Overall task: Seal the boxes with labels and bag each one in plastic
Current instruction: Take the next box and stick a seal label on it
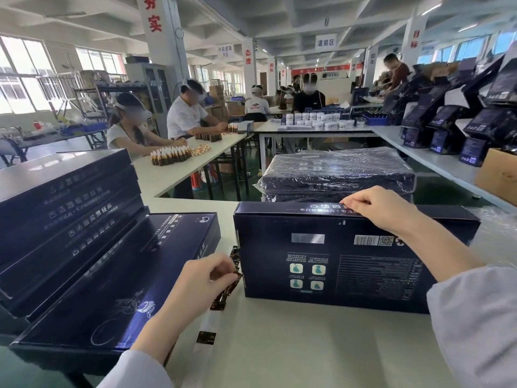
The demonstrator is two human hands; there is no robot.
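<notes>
A dark blue box point(330, 261) lies flat on the white table point(307, 345) in front of me, printed back side up. My right hand point(380, 208) rests on its far top edge, fingers curled over the rim and pressing there. My left hand point(207, 278) pinches a dark gold-patterned label on a strip of labels point(221, 295) that runs along the table just left of the box. Behind the box sits a stack of boxes wrapped in clear plastic point(338, 172).
A pile of unsealed dark blue boxes point(70, 219) leans at my left, one box point(120, 278) lying flat beside the strip. Loose plastic point(495, 219) lies at the right. More dark packages point(461, 119) crowd the right table. Several people work at tables behind.
</notes>
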